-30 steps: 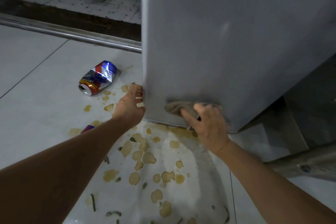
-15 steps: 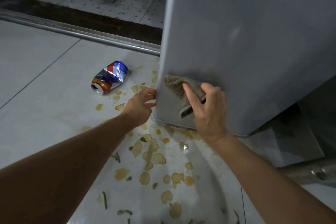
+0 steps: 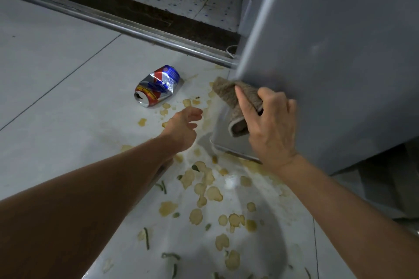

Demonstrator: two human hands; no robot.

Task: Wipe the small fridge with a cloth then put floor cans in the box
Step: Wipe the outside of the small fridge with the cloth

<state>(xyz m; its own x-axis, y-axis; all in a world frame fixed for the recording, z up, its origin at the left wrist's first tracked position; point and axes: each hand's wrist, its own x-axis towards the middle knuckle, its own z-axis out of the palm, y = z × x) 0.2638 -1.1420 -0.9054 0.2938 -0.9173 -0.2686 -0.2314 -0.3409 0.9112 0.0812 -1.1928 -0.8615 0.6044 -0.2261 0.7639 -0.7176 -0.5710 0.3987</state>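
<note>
The small grey fridge (image 3: 340,52) fills the upper right of the head view. My right hand (image 3: 269,124) grips a folded brown cloth (image 3: 238,99) and holds it against the fridge's lower left edge. My left hand (image 3: 183,127) hovers over the floor just left of the fridge corner, fingers loosely spread, holding nothing and apart from the fridge. A crushed blue, red and silver can (image 3: 157,85) lies on its side on the white tiles, a little beyond my left hand.
Yellowish spill blotches (image 3: 204,186) and green scraps dot the tiled floor (image 3: 56,88) below the fridge. A metal door track (image 3: 127,27) runs diagonally across the back, with a dark sill and speckled floor behind it.
My left hand has let go of the fridge's left edge and now hovers free. My right hand has slid the cloth up and left along the fridge's corner.
</note>
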